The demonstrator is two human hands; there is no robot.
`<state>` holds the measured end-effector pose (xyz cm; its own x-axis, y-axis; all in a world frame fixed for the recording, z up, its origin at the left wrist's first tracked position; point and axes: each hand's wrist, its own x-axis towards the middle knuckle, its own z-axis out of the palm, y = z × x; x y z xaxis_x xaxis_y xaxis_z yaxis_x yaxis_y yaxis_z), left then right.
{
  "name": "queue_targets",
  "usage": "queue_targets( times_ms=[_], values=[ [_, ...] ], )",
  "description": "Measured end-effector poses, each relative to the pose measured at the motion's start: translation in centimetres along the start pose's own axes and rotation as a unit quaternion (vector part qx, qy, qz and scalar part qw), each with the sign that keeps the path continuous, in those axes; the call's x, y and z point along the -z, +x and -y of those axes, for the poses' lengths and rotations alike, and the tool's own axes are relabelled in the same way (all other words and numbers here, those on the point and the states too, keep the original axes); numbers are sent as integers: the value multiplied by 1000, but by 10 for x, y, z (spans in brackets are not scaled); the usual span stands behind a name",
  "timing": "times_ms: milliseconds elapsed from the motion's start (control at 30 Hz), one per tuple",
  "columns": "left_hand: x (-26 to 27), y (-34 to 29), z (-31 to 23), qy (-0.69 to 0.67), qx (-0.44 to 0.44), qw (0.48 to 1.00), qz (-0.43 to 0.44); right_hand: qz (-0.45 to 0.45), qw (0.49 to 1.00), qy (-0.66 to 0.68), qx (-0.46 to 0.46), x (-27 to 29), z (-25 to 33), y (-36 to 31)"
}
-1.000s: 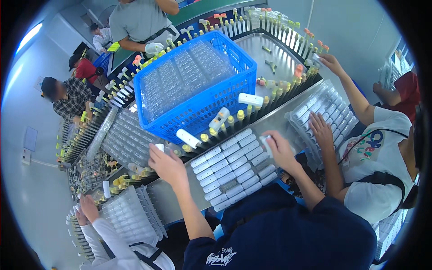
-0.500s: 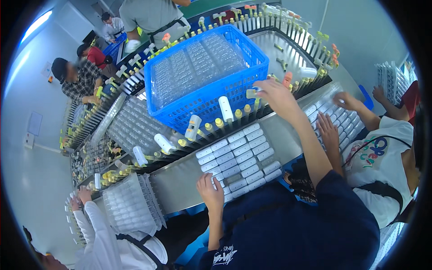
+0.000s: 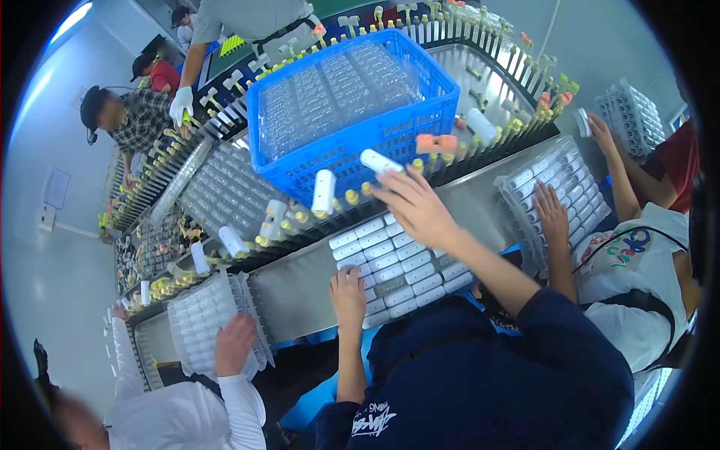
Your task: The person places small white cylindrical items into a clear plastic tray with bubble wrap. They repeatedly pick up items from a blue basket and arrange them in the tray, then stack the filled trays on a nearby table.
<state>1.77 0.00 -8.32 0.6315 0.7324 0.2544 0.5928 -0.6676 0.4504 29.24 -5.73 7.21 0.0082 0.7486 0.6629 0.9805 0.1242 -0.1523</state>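
Note:
My right hand (image 3: 415, 208) reaches over the peg line with its fingers spread. Its fingertips are beside a white rounded piece (image 3: 381, 161) on the line; whether they touch it I cannot tell. Close by, another white piece (image 3: 324, 192) stands upright on a yellow-tipped peg. In front of me lies a clear tray, mostly filled with rows of white oblong pieces (image 3: 386, 261); a few slots (image 3: 390, 286) show no white piece. Along the tray's left side my left hand (image 3: 348, 294) rests with its fingers laid on the edge, holding nothing visible.
A blue crate (image 3: 352, 169) of clear trays stands behind the pegs. An orange piece (image 3: 436, 143) sits to its right. Co-workers handle trays on both sides, at a left tray (image 3: 199, 322) and a right tray (image 3: 559, 187). A gloved hand (image 3: 181, 105) works across the line.
The pieces on the pegs have shifted left. My right hand has moved left and nearer, away from the small piece at its fingers. My left hand stays at the tray.

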Motion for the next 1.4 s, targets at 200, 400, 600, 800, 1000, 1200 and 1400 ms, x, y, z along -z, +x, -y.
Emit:
queue_targets(
  times_ms=[200,400,600,800,1000,1200,1400],
  values=[
    [-4,26,20,5,-44,996,74,165,948,74,-261,-12,-22,-142],
    [-1,38,22,79,-178,976,99,300,919,33,-253,-18,-43,-188],
    [18,38,9,21,-198,979,52,290,929,28,-227,-17,-42,-191],
    [98,72,-80,-186,-88,973,-103,196,932,99,-288,20,-21,-166],
    [120,138,-158,-317,-64,939,-121,86,894,211,-385,65,1,-124],
    [135,230,-159,-10,-383,920,-86,60,898,229,-370,89,2,-118],
    [104,262,-117,-56,-368,923,94,29,890,237,-388,93,-5,-129]
  ],
)
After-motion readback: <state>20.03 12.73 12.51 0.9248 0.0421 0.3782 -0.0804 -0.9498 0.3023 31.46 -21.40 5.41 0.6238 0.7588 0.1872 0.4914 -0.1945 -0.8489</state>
